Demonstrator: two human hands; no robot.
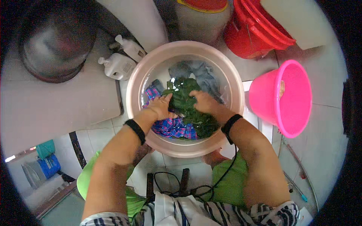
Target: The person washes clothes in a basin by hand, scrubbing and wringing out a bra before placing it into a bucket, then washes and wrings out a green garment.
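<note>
A round pale pink plastic basin (185,154) holds water and wet clothes. Dark green cloth (183,90) lies in its middle, a blue-grey garment (205,75) at its far right, and purple-blue plaid cloth (172,128) along its near left. My left hand (161,107) rests on the plaid and the edge of the green cloth, fingers spread; whether it pinches any fabric is unclear. Over the right part of the green cloth is my right hand (205,103), its fingers bent at the fabric; their grip cannot be made out. Both wrists wear black bands.
Right of the basin stands a bright pink bucket (263,96); red buckets (243,36) are behind it. Two white plastic jugs (120,66) touch on the basin's far left side, near a large dark container (58,45). A black cable (226,172) hangs from the right wrist.
</note>
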